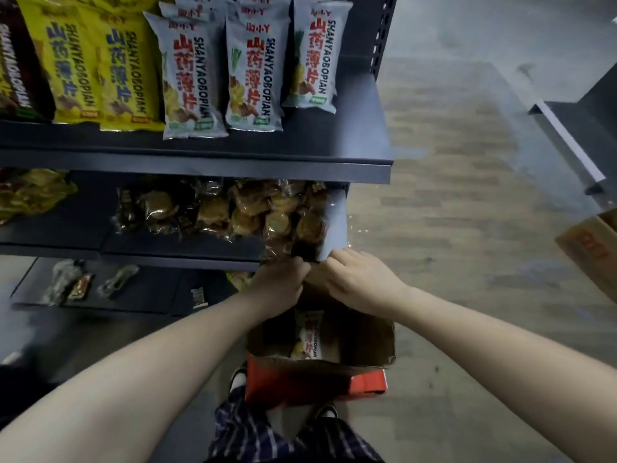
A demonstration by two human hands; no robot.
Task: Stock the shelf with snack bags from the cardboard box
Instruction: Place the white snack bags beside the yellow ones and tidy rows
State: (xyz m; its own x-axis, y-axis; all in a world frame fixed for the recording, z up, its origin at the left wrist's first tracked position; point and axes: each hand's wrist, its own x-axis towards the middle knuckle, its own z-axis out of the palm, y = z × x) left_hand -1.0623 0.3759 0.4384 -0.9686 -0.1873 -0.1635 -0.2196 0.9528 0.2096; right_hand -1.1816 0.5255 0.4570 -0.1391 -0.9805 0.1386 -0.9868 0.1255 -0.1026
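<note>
Pinching the snack bag's (335,225) bottom are left hand (280,283), right hand (361,283).

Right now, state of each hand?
Left hand: curled, gripping the bottom edge of the grey snack bag.
Right hand: pinching the same bag's bottom edge.

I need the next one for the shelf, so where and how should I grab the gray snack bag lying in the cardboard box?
Probably from straight above, through the open top of the cardboard box, since its walls block the sides. The gray snack bag lies face up and lengthwise, so pinch across its narrow width near the middle with one hand.
</note>
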